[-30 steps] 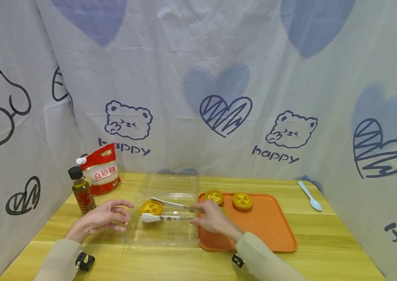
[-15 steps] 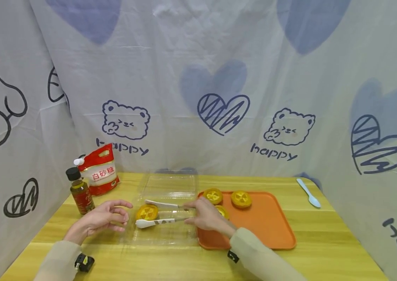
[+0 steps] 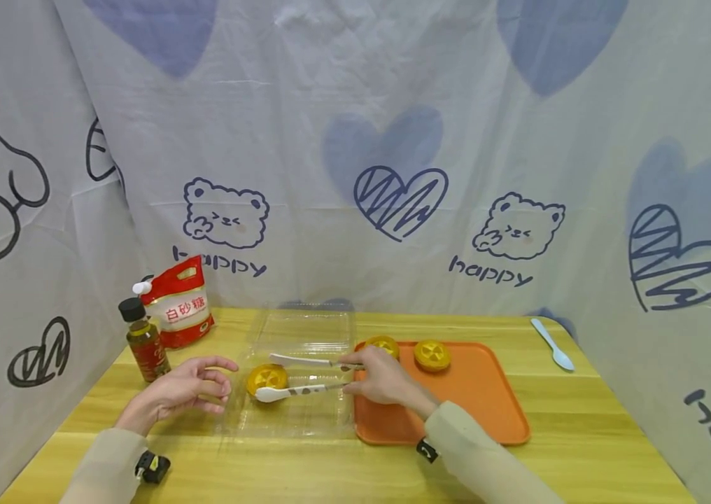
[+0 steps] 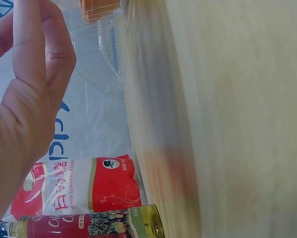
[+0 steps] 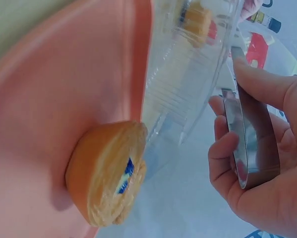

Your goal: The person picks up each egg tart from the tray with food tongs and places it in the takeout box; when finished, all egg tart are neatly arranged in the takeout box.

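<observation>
My right hand (image 3: 385,376) grips metal-handled tongs (image 5: 260,144), their white tips spread over a round yellow tart (image 3: 266,379) inside the clear plastic container (image 3: 305,420). One tip overlaps the tart's front edge; whether it touches cannot be told. The container's lid (image 3: 305,329) stands open at the back. At the container's left side, my left hand (image 3: 185,392) is held with relaxed, bent fingers and nothing in them. Two tarts show on the orange tray (image 3: 469,413), one (image 3: 432,355) in full view and another (image 3: 384,344) partly behind my right hand.
A dark-capped bottle (image 3: 148,346) and a red and white sugar bag (image 3: 184,308) stand at the back left. A light blue spoon (image 3: 553,345) lies at the right back of the wooden table (image 3: 305,476). A printed cloth hangs behind.
The tongs shifted left, then back right and slightly up, with their tips parted. The tart in the container sits slightly further left than at first. My left hand has hardly moved.
</observation>
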